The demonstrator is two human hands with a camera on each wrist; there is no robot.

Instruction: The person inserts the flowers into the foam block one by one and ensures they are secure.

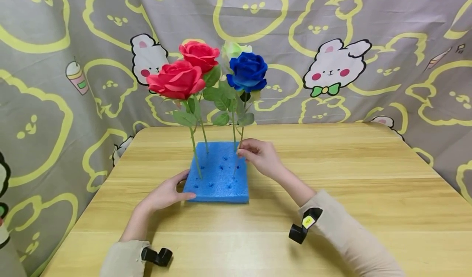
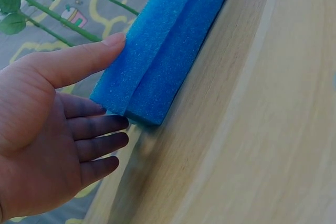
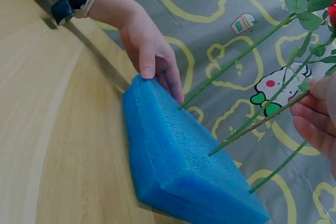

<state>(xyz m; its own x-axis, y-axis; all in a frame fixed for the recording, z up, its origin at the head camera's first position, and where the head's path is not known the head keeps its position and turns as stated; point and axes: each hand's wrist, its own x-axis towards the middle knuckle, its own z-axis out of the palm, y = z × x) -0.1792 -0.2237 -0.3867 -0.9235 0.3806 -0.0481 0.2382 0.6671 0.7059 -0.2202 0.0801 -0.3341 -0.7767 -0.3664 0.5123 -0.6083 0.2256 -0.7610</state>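
A blue foam block (image 1: 217,191) with several small holes lies on the table. My left hand (image 1: 167,193) holds its near left corner, the thumb on the front edge and the fingers along the left side. In the right wrist view, that left hand (image 3: 149,51) spans the corner. My right hand (image 1: 263,158) pinches the stem of a blue artificial rose (image 1: 248,72). The stem's lower end (image 3: 218,149) meets the foam's top; how deep it sits cannot be seen. Two red roses (image 1: 177,80) stand in the left part, and a pale rose (image 1: 234,49) stands behind the blue one.
The wooden table (image 1: 350,166) extends around the block on all sides. A grey patterned curtain (image 1: 280,23) hangs behind and beside it. Both sleeves carry a black wrist device, one on the left (image 1: 157,256) and one on the right (image 1: 304,225).
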